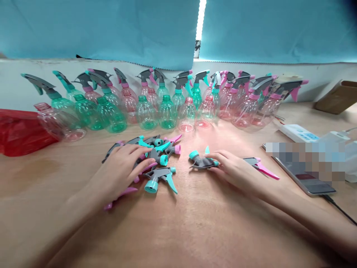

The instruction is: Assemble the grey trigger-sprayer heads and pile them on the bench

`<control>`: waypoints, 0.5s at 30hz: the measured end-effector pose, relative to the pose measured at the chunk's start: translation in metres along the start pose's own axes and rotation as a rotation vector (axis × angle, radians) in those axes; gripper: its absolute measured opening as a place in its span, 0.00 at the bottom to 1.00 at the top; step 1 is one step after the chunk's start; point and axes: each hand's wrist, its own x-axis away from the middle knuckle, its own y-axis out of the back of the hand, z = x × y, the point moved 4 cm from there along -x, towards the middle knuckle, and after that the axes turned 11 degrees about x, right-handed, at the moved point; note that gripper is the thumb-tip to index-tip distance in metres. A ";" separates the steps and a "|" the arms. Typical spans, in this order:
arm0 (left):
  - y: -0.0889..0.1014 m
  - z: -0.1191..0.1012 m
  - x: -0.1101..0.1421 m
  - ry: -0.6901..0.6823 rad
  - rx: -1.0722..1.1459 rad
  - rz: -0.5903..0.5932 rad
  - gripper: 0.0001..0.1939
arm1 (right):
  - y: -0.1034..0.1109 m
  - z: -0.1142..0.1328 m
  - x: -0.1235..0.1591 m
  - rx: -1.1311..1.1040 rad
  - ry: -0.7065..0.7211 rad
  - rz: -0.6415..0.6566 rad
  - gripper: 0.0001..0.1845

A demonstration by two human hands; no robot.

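My left hand (121,165) rests over a pile of grey spray trigger heads (158,142) with teal or pink caps and levers. Its fingers stretch across the pile, thumb apart, and the palm hides some of the heads. One teal-and-grey trigger head (160,175) lies at the near edge of the pile. To the right, my right hand (231,165) has its fingertips closed around the nozzle end of another grey trigger head (202,162), its teal cap facing left. A grey head with a pink lever (266,170) lies partly hidden behind that hand.
Along the wall stand several clear green and pink bottles, some open-necked like this green bottle (167,113), others with trigger heads fitted. A red plastic bag (25,132) lies left. On the right are a phone (309,178) with a cable, a white power strip (298,132) and a brown box (337,97).
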 end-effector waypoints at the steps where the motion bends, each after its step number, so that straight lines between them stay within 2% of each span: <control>1: -0.001 -0.011 0.002 -0.007 0.039 0.026 0.15 | -0.002 0.003 -0.003 -0.016 0.012 0.003 0.17; 5: -0.009 -0.046 0.012 -0.069 0.183 0.053 0.12 | -0.007 0.014 -0.013 -0.055 0.086 0.027 0.14; 8: -0.018 -0.058 0.012 -0.081 0.247 0.098 0.11 | -0.006 0.025 -0.015 -0.068 0.141 0.045 0.12; 12: -0.027 -0.066 -0.003 -0.006 0.132 0.123 0.11 | 0.005 0.041 -0.009 -0.071 0.149 0.064 0.10; 15: -0.035 -0.076 -0.018 -0.002 0.012 0.140 0.14 | 0.017 0.045 -0.003 -0.078 0.112 0.067 0.12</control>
